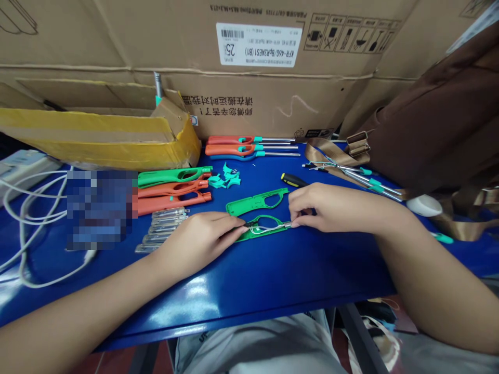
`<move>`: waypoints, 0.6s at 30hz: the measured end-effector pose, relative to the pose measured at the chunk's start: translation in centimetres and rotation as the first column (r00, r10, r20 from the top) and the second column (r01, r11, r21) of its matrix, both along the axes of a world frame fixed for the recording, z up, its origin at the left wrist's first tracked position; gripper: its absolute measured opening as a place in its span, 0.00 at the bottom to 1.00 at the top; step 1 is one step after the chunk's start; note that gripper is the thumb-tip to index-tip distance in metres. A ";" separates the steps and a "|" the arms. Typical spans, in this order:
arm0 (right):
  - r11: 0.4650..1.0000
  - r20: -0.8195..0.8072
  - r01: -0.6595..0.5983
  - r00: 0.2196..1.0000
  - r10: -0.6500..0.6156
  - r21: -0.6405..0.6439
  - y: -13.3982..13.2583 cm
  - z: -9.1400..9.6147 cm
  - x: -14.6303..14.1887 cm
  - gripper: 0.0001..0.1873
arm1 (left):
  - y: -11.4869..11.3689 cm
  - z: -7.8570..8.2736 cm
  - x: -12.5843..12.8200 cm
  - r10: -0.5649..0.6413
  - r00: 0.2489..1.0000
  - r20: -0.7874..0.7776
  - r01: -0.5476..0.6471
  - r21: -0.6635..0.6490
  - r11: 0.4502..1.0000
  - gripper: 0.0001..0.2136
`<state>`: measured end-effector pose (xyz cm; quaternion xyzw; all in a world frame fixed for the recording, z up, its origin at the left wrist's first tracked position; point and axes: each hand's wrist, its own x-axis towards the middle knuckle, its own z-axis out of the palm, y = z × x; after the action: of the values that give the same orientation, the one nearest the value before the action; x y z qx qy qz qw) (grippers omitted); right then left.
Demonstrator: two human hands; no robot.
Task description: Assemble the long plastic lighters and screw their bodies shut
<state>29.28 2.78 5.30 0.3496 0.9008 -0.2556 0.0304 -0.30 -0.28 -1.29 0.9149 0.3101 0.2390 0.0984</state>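
Note:
My left hand point(206, 234) is closed, its fingertips pinching a small black part point(250, 225) with wires over a green lighter shell half point(257, 235) on the table. A white wire point(268, 229) runs along the shell to a small metal tip. My right hand point(312, 208) pinches this metal tip point(287, 225) at the shell's right end. Just behind lies the other green shell half point(253, 202), inner side up. A yellow and black screwdriver handle point(293, 180) shows behind my right hand. Left of my left hand lie several clear fuel tanks point(161, 228), partly hidden by it.
Orange and green lighter casings point(175, 188) lie at the left, near turquoise triggers point(226, 177). Finished-looking lighters point(234, 149) line the back. A yellow-taped box point(117, 140), white cables point(29, 228), metal lighter tubes point(370, 182) and a brown bag point(436, 109) surround the blue table point(249, 280).

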 end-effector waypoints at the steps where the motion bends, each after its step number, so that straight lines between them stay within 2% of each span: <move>1: 1.000 0.008 0.005 1.000 -0.005 0.012 -0.1 -0.1 0.0 0.07 | 0.0 0.0 0.0 -0.004 1.000 -0.003 0.004 0.006 1.000 0.10; 7: 0.995 0.043 0.069 0.996 -0.073 0.077 -0.2 -0.4 -0.1 0.06 | 0.1 0.0 0.0 -0.003 1.000 -0.008 0.003 0.021 1.000 0.11; 10: 0.995 0.013 0.067 0.998 -0.068 0.075 -0.1 -0.2 -0.2 0.03 | 0.1 0.0 0.0 0.012 1.000 -0.001 -0.012 0.002 1.000 0.12; 14: 0.997 -0.054 0.072 0.996 -0.070 0.038 0.1 -0.1 -0.3 0.08 | 0.1 0.0 -0.1 0.029 1.000 -0.009 -0.029 -0.007 1.000 0.13; 18: 0.997 -0.042 0.083 0.996 -0.082 0.010 0.3 -0.7 -0.6 0.09 | 0.1 0.1 -0.1 0.025 0.999 -0.020 -0.025 0.004 1.000 0.12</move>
<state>28.69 3.05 4.62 0.3813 0.8876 -0.2586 -0.0011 -0.45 -0.14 -1.24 0.9134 0.3221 0.2318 0.0905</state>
